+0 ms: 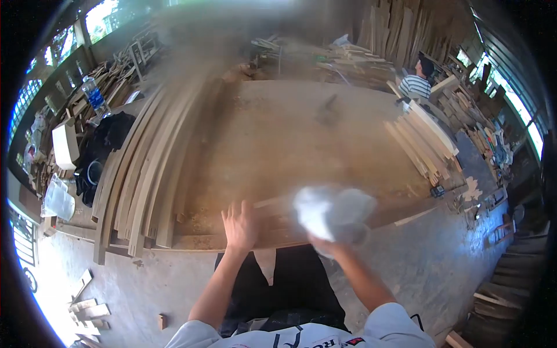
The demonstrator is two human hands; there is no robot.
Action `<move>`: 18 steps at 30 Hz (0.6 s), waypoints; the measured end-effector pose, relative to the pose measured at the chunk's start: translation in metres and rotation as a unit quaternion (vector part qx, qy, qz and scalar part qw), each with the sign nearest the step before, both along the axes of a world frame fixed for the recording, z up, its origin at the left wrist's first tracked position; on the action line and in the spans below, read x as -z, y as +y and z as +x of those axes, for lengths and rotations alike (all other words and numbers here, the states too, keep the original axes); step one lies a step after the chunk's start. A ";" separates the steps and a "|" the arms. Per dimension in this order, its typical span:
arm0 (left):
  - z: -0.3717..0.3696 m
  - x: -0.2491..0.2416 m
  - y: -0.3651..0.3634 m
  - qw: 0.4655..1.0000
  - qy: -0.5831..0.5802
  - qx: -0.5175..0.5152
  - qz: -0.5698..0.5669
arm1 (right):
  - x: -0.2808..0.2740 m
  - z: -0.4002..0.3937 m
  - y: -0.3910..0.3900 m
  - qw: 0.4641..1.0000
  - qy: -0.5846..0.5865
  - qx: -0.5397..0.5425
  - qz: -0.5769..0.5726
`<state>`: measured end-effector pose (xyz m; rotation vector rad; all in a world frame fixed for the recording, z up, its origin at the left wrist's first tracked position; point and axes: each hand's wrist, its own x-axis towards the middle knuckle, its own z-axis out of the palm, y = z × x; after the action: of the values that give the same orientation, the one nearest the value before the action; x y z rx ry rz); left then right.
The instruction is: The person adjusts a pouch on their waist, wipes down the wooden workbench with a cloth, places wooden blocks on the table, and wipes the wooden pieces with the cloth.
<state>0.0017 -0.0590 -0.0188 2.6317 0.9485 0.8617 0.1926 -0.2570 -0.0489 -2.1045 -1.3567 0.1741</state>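
My left hand (pixel 239 226) lies near the front edge of the wooden workbench (pixel 267 139), its fingers stretched forward and holding nothing. A wooden strip (pixel 271 201) runs to the right from beside its fingers. To the right, my right hand (pixel 326 246) is closed on a white, soft-looking bundle (pixel 325 211), smeared by motion; whether it is cloth or plastic I cannot tell. The bundle hides most of the right fingers and overlaps the front edge of the bench. Sawdust covers the bench top around both hands.
Long wooden boards (pixel 145 168) line the bench's left side, with a black bag (pixel 110 136) beyond them. More strips (pixel 420 145) lie at the right end. A person (pixel 416 84) in a striped shirt is at the back right. Wood offcuts (pixel 90 310) lie on the floor.
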 end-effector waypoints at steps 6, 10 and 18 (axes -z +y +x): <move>-0.007 -0.009 -0.003 0.997 -0.020 0.069 0.006 | -0.069 -0.064 0.069 0.975 -0.098 -0.188 0.065; -0.004 -0.017 -0.003 0.998 -0.006 0.044 -0.049 | -0.025 -0.017 0.089 0.983 -0.126 -0.134 -0.005; 0.001 -0.016 -0.003 0.998 -0.001 0.048 -0.030 | -0.039 0.006 0.069 0.992 -0.096 0.005 -0.079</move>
<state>0.0023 -0.0618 -0.0026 2.6012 0.8257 0.7989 0.1986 -0.1884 -0.0102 -2.3089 -1.4866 0.0773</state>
